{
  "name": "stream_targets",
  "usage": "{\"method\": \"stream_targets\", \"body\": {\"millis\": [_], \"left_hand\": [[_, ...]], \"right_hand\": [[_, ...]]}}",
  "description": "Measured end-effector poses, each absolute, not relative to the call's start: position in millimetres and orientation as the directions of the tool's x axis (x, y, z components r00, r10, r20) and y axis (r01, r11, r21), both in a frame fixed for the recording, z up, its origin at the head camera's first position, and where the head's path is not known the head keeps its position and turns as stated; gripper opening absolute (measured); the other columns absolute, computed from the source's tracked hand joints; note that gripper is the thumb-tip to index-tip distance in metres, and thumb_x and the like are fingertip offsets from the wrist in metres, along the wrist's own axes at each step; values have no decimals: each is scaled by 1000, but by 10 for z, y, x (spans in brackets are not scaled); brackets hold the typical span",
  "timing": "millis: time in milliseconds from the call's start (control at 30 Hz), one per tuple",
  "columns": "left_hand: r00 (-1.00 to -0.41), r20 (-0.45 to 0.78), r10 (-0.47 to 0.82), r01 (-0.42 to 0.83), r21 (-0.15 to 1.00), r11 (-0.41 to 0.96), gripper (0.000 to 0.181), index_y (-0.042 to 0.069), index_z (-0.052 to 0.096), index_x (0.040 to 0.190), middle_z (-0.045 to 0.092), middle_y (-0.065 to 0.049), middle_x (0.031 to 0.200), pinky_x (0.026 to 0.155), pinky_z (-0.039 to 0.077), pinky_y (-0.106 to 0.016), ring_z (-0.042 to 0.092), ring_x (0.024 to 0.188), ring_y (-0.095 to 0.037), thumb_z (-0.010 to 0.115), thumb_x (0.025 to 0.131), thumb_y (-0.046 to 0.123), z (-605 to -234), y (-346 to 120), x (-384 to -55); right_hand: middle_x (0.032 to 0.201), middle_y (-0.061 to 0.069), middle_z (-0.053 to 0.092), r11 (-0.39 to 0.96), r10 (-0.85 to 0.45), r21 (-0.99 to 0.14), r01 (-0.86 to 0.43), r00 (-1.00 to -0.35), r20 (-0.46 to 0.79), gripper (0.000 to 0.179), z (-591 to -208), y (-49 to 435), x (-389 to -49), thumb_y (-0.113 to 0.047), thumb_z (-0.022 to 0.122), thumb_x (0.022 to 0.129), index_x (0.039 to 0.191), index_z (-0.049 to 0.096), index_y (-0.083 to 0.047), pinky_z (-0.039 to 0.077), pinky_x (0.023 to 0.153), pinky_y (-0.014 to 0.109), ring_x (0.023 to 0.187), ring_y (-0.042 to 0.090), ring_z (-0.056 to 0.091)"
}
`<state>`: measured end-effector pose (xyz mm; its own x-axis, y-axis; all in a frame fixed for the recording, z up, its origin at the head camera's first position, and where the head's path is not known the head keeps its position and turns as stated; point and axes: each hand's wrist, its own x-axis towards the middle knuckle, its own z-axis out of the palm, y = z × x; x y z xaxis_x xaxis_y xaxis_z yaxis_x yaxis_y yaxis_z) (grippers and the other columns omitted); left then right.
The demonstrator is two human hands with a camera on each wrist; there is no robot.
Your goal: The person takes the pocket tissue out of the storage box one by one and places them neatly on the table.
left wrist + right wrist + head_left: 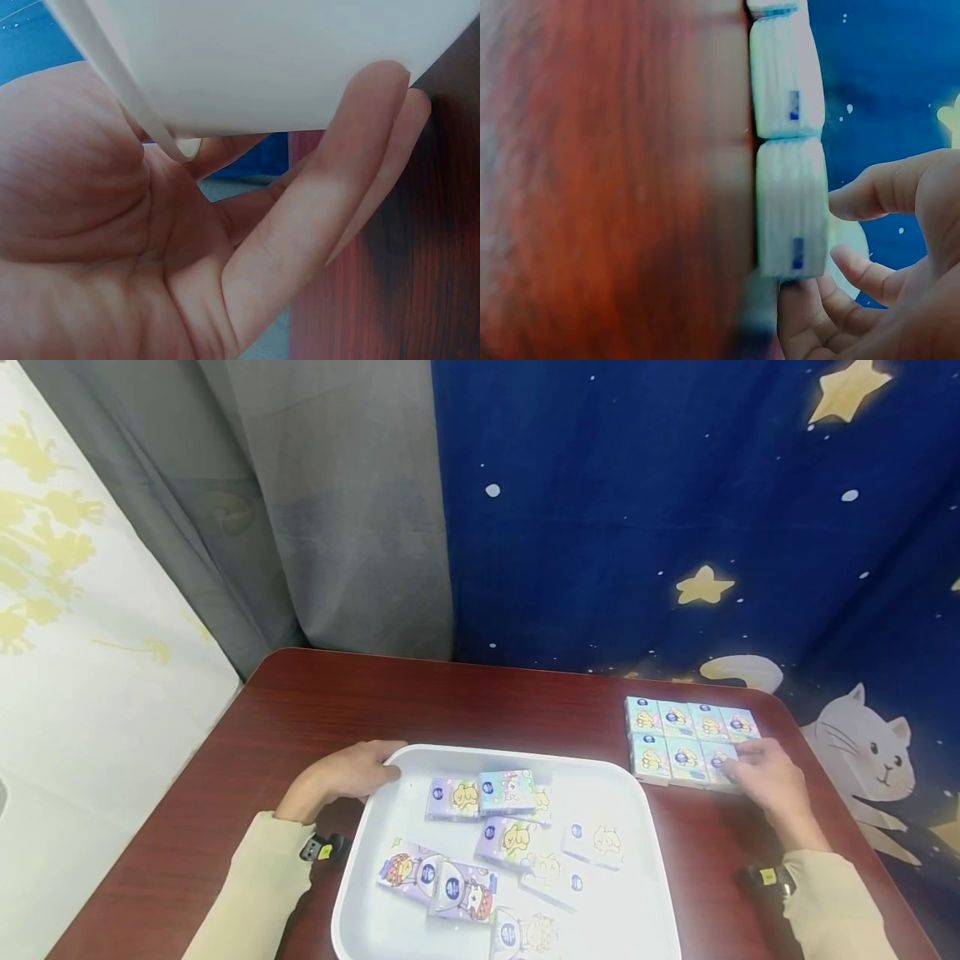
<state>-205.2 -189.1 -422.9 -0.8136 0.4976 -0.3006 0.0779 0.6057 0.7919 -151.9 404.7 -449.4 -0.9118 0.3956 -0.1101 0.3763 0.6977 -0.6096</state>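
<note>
My left hand (354,770) grips the far left corner of a white tray (480,755). In the left wrist view its fingers (300,225) lie along the outside wall (247,67), with the rim by the base of the thumb. Over on the right, my right hand (772,781) holds a pocket tissue pack (718,758) at the right end of the near row of a two-row block. The right wrist view has the thumb (870,191) at that pack's top edge (791,210) and other fingers round its end.
Inside the tray lie several loose tissue packs, among them a purple pack (506,841) and a blue-green pack (507,791), some overlapping. Light blue packs (675,718) form the far row of the block, near the back edge of the brown table (450,702). Curtains (570,527) hang behind.
</note>
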Motion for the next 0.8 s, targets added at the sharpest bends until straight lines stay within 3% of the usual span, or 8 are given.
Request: {"method": "stream_targets", "body": {"millis": [167, 367, 567, 700, 800], "left_hand": [[-816, -300, 495, 73, 795, 603, 39, 3, 65, 142, 75, -11, 102, 66, 65, -40, 75, 78, -24, 55, 104, 3, -4224, -1885, -2046], [-815, -299, 496, 69, 800, 596, 39, 2, 64, 142, 75, -11, 103, 66, 66, -41, 75, 79, -24, 56, 104, 3, -4219, -1884, -2039], [-813, -293, 503, 78, 802, 592, 40, 3, 65, 142, 75, -11, 102, 66, 66, -42, 76, 79, -25, 55, 104, 2, -4220, -1886, -2049], [-812, -290, 506, 84, 800, 594, 39, 3, 65, 141, 76, -11, 101, 66, 66, -42, 76, 79, -25, 55, 104, 2, -4220, -1888, -2058], [-811, -291, 507, 85, 799, 595, 38, 3, 66, 140, 76, -12, 101, 66, 66, -42, 76, 79, -25, 55, 104, 2, -4220, -1890, -2061]], "right_hand": [[143, 41, 51, 702, 424, -612, 365, -904, -52, 59, -4402, 3947, -1511, -24, 61, 107, 150, 44, 12, 49, 96, 64, 124, 57, 52], [137, 37, 60, 735, 382, -614, 289, -924, 23, 52, -4203, 3703, -1513, -22, 65, 105, 146, 52, 7, 48, 81, 45, 118, 53, 60], [130, 35, 65, 780, 252, -608, 148, -964, 87, 40, -3975, 3353, -1488, -16, 70, 102, 135, 60, 3, 52, 73, 36, 110, 50, 66], [125, 32, 69, 806, 151, -590, 45, -980, 131, 34, -3830, 3110, -1462, -15, 72, 101, 130, 63, 1, 55, 74, 38, 108, 49, 67], [122, 29, 72, 818, 83, -575, -24, -984, 159, 32, -3735, 2930, -1444, -14, 75, 100, 127, 66, -1, 56, 78, 46, 108, 47, 68]]}}
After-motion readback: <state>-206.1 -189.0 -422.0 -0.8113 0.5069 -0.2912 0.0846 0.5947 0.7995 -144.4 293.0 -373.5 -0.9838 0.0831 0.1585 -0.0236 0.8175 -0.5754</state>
